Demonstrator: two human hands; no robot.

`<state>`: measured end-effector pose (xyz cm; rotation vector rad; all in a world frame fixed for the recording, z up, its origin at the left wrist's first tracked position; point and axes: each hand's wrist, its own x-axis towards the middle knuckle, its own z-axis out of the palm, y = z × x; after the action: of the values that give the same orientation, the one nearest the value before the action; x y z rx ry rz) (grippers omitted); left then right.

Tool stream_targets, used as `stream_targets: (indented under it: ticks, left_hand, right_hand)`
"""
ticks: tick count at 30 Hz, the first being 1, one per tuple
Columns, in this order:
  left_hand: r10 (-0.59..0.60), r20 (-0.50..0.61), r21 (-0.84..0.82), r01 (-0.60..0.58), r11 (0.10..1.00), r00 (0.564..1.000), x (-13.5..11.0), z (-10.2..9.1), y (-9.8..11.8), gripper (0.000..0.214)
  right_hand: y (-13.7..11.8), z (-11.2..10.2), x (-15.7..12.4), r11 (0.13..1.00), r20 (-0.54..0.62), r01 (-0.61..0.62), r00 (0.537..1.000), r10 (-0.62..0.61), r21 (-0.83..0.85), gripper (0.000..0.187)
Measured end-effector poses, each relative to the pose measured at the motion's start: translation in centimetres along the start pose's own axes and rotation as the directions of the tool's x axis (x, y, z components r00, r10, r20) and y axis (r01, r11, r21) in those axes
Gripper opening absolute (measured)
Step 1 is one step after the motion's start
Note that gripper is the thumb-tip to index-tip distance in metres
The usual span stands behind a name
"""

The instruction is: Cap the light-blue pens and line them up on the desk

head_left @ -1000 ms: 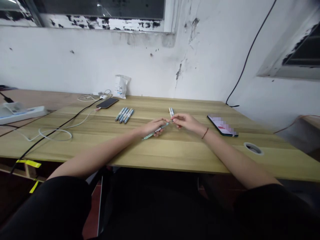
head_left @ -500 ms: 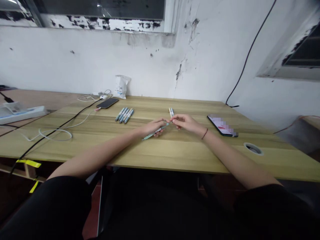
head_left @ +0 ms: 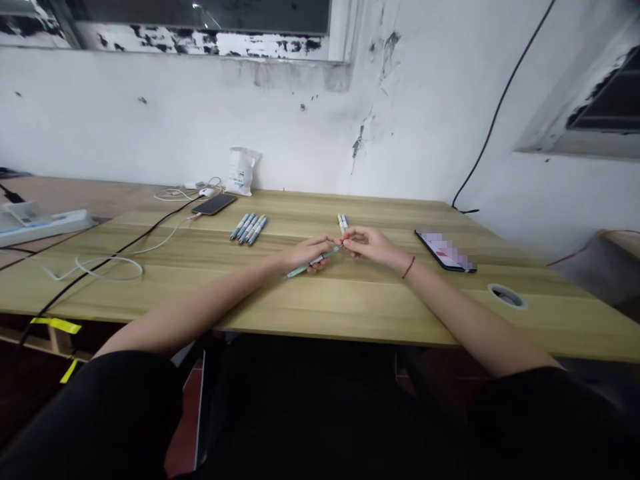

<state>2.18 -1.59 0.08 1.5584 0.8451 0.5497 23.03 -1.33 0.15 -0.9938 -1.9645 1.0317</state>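
The left hand (head_left: 306, 255) is closed around a pale green pen (head_left: 314, 265). The pen lies on a slant, so its end pokes out to the right, toward the other hand. The right hand (head_left: 374, 244) reaches in with its fingertips (head_left: 349, 243) pinched together at that pen end, but I cannot tell if they grip it or only touch it. Both arms stretch out over a wooden table (head_left: 350, 313), and the hands meet in the middle. A thin dark string (head_left: 409, 267) goes around the right wrist. Just past the hands lie two pens (head_left: 343, 223). Farther left, a neat row of pens (head_left: 249, 230) lies side by side, easy to reach. One phone (head_left: 445, 252) lies on the right, and another phone (head_left: 214, 204) lies far left.
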Motion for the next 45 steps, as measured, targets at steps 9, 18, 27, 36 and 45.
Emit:
stream_targets:
  ticks: [9, 18, 27, 36, 45]
  left_hand:
    - [-0.004, 0.041, -0.028, 0.005, 1.0, 0.999, -0.2, 0.1, 0.3, 0.028]
    - [-0.008, 0.018, -0.06, 0.009, 0.998, 1.0, -0.1, 0.1, 0.3, 0.026]
    - [-0.046, 0.003, -0.063, 0.047, 0.997, 0.999, 0.0, 0.2, 0.4, 0.015]
    - [-0.003, 0.007, -0.137, 0.004, 0.991, 1.0, 0.4, -0.1, -0.2, 0.018]
    - [0.101, 0.069, -0.081, -0.096, 0.992, 0.992, 0.2, -0.9, -0.7, 0.04]
  right_hand:
    - [0.3, -0.1, 0.3, 0.999, -0.037, 0.039, 0.999, -0.039, 0.005, 0.027]
    - [-0.2, -0.6, 0.0, 0.997, 0.044, 0.008, 0.999, -0.005, -0.078, 0.031]
    - [-0.6, 0.0, -0.2, 0.996, 0.003, 0.0, 1.0, 0.0, -0.092, 0.033]
    - [-0.3, 0.0, -0.1, 0.997, 0.045, -0.018, 0.999, 0.022, -0.077, 0.032]
    - [-0.4, -0.6, -0.1, 0.969, 0.019, -0.211, 0.976, 0.215, -0.13, 0.024]
